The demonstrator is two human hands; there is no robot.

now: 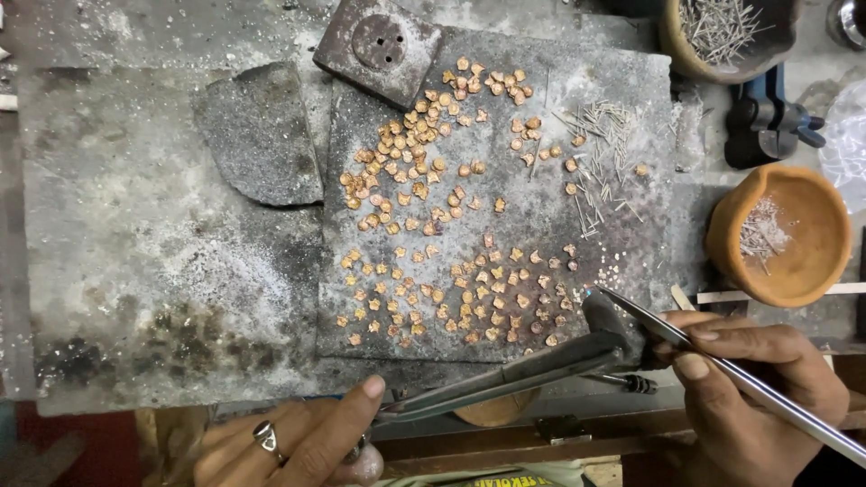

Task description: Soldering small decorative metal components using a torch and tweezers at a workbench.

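Observation:
My left hand, a ring on one finger, sits at the bottom edge and grips a dark metal torch-like tool whose head reaches toward the slab's lower right corner. My right hand at the lower right pinches long steel tweezers, their tip just above the lower right of the grey slab. Many small copper-coloured pieces lie spread over that slab, loosely heaped at the upper left and laid in rows lower down. Thin silvery wire bits lie at its upper right.
A clay bowl with a few wire bits stands right of the slab, another bowl full of wires at the top right. A dark blue tool lies between them. A broken dark slab piece and a square block with holes lie at upper left.

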